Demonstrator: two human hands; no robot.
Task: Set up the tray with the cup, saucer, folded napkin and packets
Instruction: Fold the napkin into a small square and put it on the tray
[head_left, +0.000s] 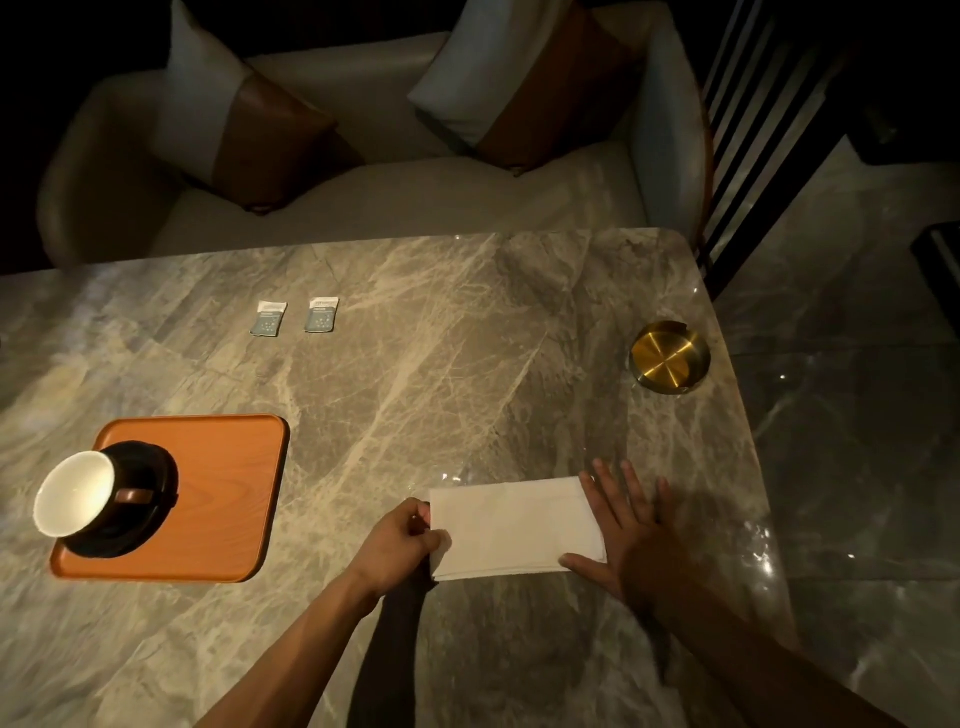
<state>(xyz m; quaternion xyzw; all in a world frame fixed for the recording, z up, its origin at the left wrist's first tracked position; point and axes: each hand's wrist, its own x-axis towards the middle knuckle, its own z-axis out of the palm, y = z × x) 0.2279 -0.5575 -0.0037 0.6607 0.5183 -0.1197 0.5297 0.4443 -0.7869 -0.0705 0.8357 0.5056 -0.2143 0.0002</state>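
Note:
A white folded napkin (514, 527) lies flat on the marble table near the front. My left hand (402, 543) pinches its left edge with curled fingers. My right hand (631, 527) rests flat, fingers spread, on its right end. An orange tray (228, 478) sits at the left. On it stands a dark cup with a white inside (78, 493), handle to the right, on a dark saucer (150, 519). Two small blue-and-white packets (268, 318) (321, 314) lie side by side farther back on the table.
A round brass ashtray (669, 357) stands near the table's right edge. Behind the table is a pale sofa (363, 202) with two white-and-brown cushions (249, 130). A dark glossy floor lies to the right of the table.

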